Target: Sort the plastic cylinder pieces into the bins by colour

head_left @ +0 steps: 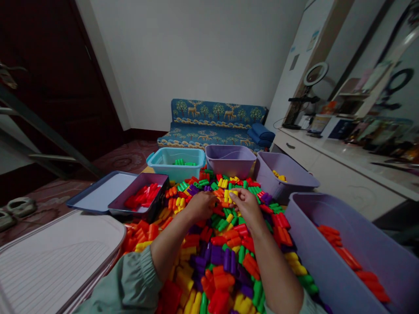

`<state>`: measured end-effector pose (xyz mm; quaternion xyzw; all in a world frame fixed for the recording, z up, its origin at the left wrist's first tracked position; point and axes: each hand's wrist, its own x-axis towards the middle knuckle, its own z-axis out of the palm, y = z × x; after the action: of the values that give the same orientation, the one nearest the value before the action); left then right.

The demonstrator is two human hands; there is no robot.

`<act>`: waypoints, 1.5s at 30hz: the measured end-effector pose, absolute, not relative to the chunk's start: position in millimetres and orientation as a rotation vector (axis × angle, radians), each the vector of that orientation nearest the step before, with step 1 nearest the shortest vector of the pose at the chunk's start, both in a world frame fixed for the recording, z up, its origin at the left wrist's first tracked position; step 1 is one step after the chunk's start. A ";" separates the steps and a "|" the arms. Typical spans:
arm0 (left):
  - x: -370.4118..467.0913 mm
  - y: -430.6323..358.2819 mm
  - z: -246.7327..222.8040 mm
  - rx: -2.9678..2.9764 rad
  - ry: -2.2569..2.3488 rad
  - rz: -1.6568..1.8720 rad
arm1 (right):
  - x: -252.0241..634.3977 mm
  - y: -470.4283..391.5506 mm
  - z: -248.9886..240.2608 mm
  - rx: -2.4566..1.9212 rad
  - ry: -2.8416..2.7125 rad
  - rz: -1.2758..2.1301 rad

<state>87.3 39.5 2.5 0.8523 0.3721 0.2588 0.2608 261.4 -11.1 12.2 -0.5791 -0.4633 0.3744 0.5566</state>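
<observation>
Past the surface's (149, 171) far edge sits a blue sofa (206, 117). Most blocks (216, 255) lie loose, mixed; edge bins (231, 166) hold few. Mid-surface, the right hand (248, 205) pinches a yellow block (226, 196); the left hand's (203, 205) grip, I can't tell.

Forearms (173, 242) outstretched, left hand (203, 205) curled palm-down, right hand (247, 204) in a pinch

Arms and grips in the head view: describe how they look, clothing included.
The left sleeve is pale grey-green with a gathered cuff; the right sleeve, same colour, shows only at the lower edge. The left grip and right grip are ungloved; no watch or bracelet shows.
</observation>
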 end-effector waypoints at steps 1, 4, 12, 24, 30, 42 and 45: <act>86.7 39.7 3.8 2.300 1.024 0.708 | 261.5 -10.8 11.6 -1.368 -1.096 0.885; 85.3 39.7 7.9 2.219 1.081 0.889 | 261.5 -9.8 10.7 -1.364 -1.103 0.894; 92.2 33.9 6.5 1.144 0.667 1.028 | 251.4 -11.1 12.4 -1.221 -1.097 1.050; 99.8 22.8 -0.4 1.011 0.559 0.922 | 240.1 -9.0 1.0 -1.205 -1.044 1.135; 116.5 25.1 18.9 0.875 0.716 0.894 | 246.8 -9.4 6.0 -1.289 -0.957 1.091; 186.4 29.6 73.2 0.628 0.569 0.879 | 283.2 -1.0 21.5 -1.019 -0.501 0.942; 202.8 33.9 91.3 0.615 0.483 0.888 | 327.7 20.7 56.1 -0.940 -0.496 0.795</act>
<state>202.8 33.9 91.3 0.2899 0.2278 0.4187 0.8299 327.7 20.7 56.1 -0.4364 -0.2304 0.3689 0.7877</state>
